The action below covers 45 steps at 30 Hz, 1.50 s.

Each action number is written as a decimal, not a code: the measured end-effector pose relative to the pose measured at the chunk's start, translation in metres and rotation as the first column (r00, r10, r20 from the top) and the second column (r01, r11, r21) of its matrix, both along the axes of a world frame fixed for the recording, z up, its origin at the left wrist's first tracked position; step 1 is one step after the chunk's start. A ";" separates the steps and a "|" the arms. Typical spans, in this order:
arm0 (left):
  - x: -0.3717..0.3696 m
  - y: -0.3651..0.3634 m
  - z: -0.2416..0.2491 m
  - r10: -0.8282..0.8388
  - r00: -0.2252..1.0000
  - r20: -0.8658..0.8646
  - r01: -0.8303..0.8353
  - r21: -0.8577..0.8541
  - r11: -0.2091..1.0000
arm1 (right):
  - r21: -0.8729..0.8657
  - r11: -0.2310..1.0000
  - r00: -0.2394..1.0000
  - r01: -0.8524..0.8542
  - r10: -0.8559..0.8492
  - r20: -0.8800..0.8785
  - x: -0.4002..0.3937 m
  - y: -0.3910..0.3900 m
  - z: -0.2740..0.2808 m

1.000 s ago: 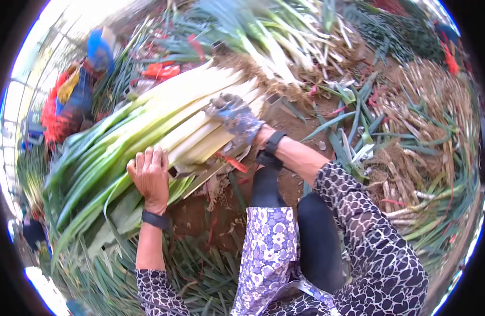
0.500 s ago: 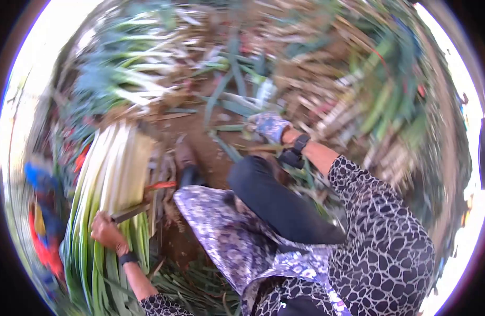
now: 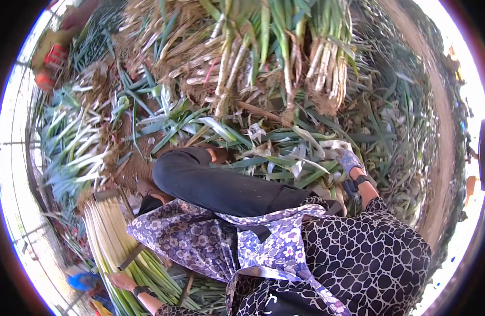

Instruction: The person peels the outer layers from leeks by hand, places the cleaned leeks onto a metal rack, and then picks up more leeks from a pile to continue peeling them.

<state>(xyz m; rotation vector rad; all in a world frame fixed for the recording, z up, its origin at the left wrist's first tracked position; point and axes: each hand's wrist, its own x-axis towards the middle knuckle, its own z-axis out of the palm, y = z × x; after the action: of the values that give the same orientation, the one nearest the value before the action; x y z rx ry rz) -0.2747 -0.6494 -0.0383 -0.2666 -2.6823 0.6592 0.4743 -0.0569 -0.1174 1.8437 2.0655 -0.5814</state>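
My bare left hand lies over a thick stack of leeks at the lower left, fingers stretched across the green part. The stack rests in a frame with metal bars, its white shanks toward the far end. Out to the right, my right hand, in a blue patterned glove, is closed at a pale leek leaf above loose trimmings; its fingertips are partly hidden. Beyond it stand bunches of leeks with soil-covered roots.
Loose green leaves and trimmings cover the ground before my bent leg. More leeks lie in a pile at the left. A dirt strip runs along the right. A blue item sits beside the stack.
My view has swung to the right. My gloved right hand has moved from the middle ground out to the right, over the trimmings. My left hand stays on the leek stack.
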 end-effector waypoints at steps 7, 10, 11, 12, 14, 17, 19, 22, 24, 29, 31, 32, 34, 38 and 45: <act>0.025 0.169 0.055 -0.344 0.937 -0.058 0.252 0.795 0.552 | 0.205 0.979 0.801 0.001 0.121 -0.586 -0.068 0.051 -0.025; 0.072 0.297 0.097 -0.644 0.762 0.070 -0.021 0.996 0.082 | 0.193 0.969 0.735 0.154 0.018 -0.678 -0.129 0.098 -0.016; 0.097 0.344 0.116 -0.729 0.683 0.044 -0.025 0.999 0.036 | 0.183 0.959 0.693 0.215 -0.018 -0.721 -0.145 0.112 -0.018; 0.121 0.389 0.129 -0.802 0.597 0.011 -0.034 0.999 -0.011 | 0.212 0.949 0.724 0.233 -0.023 -0.690 -0.159 0.130 -0.024; 0.165 0.467 0.144 -0.877 0.480 0.017 -0.122 0.991 -0.048 | 0.278 0.930 0.800 0.242 -0.029 -0.599 -0.184 0.153 -0.050; 0.239 0.568 0.150 -0.964 0.263 0.021 -0.255 0.966 -0.049 | 0.193 0.938 0.864 0.287 -0.166 -0.475 -0.216 0.172 -0.057; 0.275 0.617 0.128 -0.995 0.099 -0.014 -0.494 0.867 -0.062 | 0.183 0.880 0.782 0.438 -0.272 -0.561 -0.228 0.168 -0.072; 0.319 0.665 0.069 -0.999 -0.033 -0.027 -0.788 0.616 0.009 | -0.013 0.897 0.670 0.441 -0.340 -0.660 -0.234 0.165 -0.064; 0.328 0.679 0.026 -0.986 -0.116 0.120 -0.749 0.642 0.166 | -0.135 0.927 0.613 0.350 -0.336 -0.715 -0.226 0.154 -0.048; 0.345 0.695 -0.002 -0.933 -0.233 0.274 -0.584 0.728 0.360 | 0.029 0.955 0.536 0.295 -0.140 -0.833 -0.174 0.091 0.076; 0.353 0.695 -0.005 -0.880 -0.358 0.313 -0.557 0.684 0.470 | 0.194 0.953 0.651 0.234 -0.006 -0.759 -0.144 0.050 0.103; 0.362 0.691 -0.001 -0.862 -0.395 0.319 -0.551 0.668 0.500 | 0.090 0.971 0.774 0.220 -0.118 -0.622 -0.136 0.031 0.130; 0.381 0.687 0.009 -0.810 -0.499 0.308 -0.459 0.699 0.548 | 0.073 0.949 0.746 0.306 -0.191 -0.638 -0.112 -0.011 0.146; 0.415 0.670 0.039 -0.631 -0.698 0.338 -0.288 0.675 0.679 | 0.058 0.924 0.672 0.377 -0.230 -0.704 -0.073 -0.067 0.175; 0.424 0.643 0.084 -0.796 -0.605 0.021 -0.681 0.504 0.531 | 0.124 0.935 0.711 0.333 -0.162 -0.684 -0.069 -0.079 0.207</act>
<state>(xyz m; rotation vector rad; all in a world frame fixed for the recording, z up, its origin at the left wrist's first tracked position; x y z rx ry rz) 0.1494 -0.0068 0.0462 0.7877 0.7888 1.1109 0.4048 -0.1359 0.0898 2.3273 2.4007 -1.2826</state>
